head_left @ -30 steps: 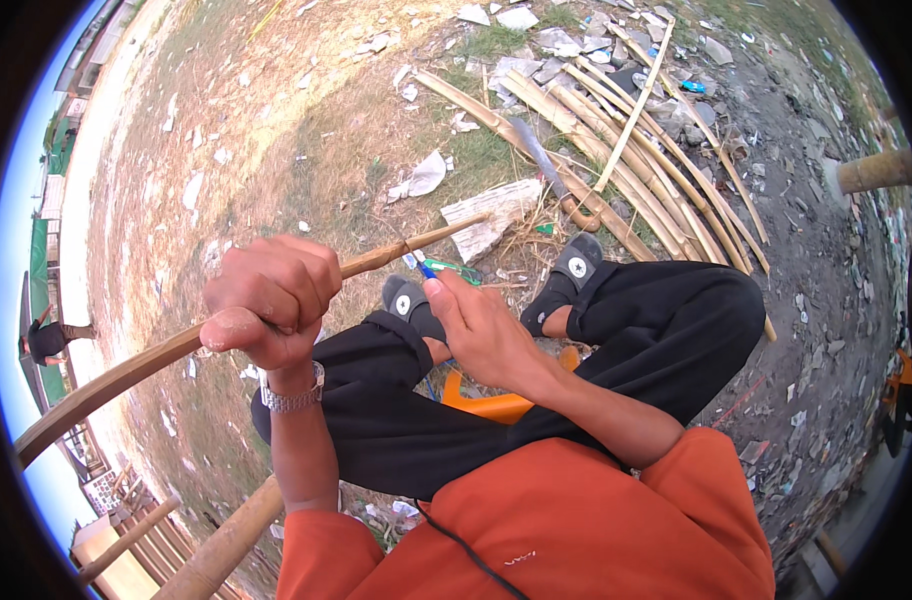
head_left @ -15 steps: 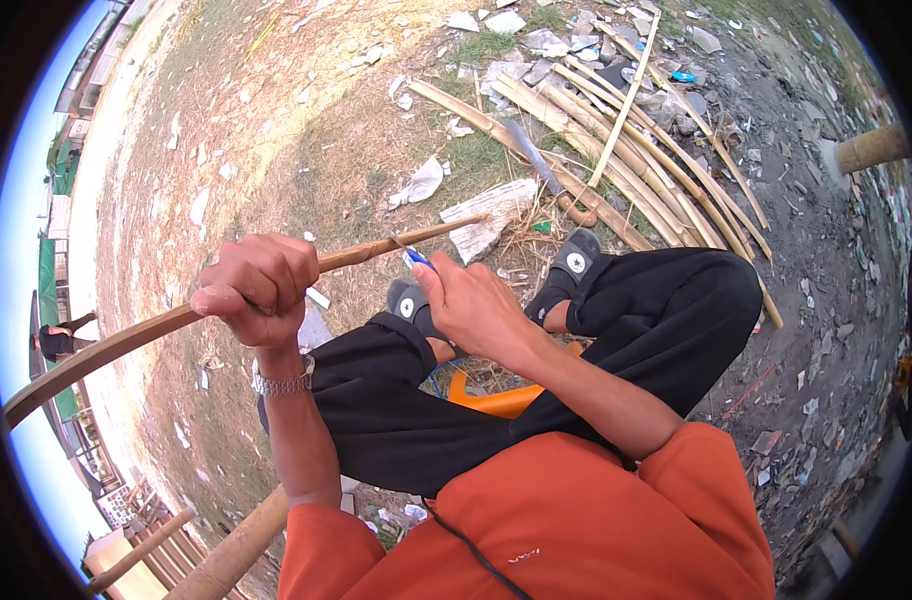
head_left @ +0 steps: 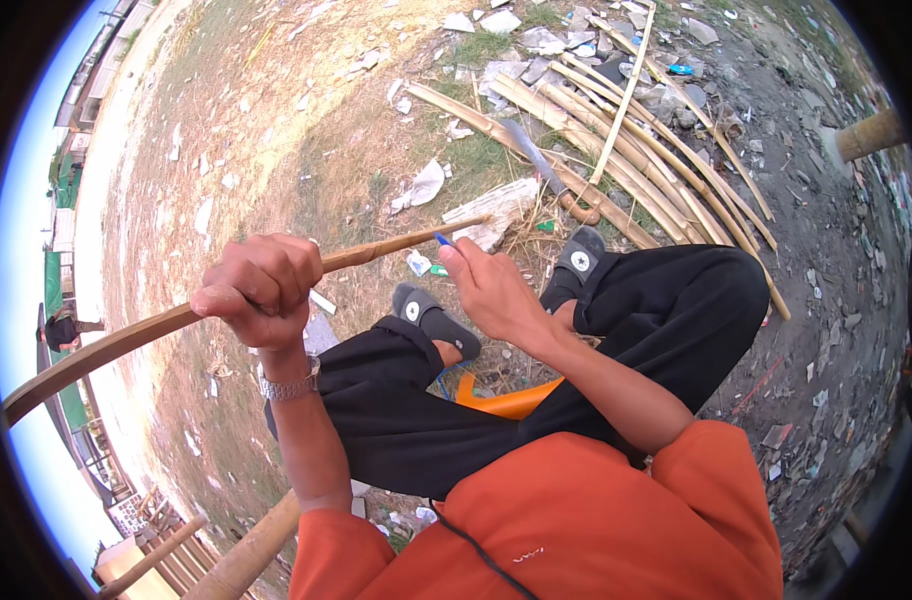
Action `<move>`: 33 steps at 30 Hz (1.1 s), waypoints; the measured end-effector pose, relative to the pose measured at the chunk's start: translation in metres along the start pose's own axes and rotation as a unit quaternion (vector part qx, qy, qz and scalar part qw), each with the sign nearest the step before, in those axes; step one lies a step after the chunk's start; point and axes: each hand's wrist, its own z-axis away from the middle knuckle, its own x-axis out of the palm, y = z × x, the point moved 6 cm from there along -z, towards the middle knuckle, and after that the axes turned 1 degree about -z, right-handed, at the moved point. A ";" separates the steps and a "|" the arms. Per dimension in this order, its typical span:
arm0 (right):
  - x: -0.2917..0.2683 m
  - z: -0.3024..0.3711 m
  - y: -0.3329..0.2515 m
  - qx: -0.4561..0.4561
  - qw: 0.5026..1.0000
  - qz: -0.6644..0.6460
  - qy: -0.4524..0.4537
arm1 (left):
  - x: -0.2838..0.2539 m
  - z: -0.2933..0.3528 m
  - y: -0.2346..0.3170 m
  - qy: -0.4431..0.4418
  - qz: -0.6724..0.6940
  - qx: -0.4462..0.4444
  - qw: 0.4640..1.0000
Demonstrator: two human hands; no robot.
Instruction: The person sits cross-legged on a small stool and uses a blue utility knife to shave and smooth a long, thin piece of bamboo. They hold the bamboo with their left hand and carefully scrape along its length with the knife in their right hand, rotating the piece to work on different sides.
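Observation:
A long, slightly bent bamboo strip [head_left: 376, 252] runs from the far left edge to its narrower end in front of me. My left hand [head_left: 261, 285] is wrapped round it in a fist, thumb on the near side. Closer to that narrow end, my right hand [head_left: 496, 290] is closed on a small blue-handled knife [head_left: 443, 239]. Only a bit of blue shows past the thumb, right beside the strip; the blade cannot be made out.
Several split bamboo strips [head_left: 666, 165] lie piled at the far right. A machete [head_left: 531, 150] with a curved brown handle rests against them. A pale chunk of wood [head_left: 506, 205] sits beyond my feet. An orange plastic piece [head_left: 511, 402] shows between my legs. A person [head_left: 64, 328] is at the far left.
My right hand, with the knife, has slid a little to the right along the strip, toward its narrow end. My left hand keeps its hold in nearly the same place.

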 end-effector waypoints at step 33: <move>0.011 0.033 -0.014 -0.035 0.993 -0.100 -0.057 | 0.053 -0.001 0.006 -0.286 0.177 -0.029 0.941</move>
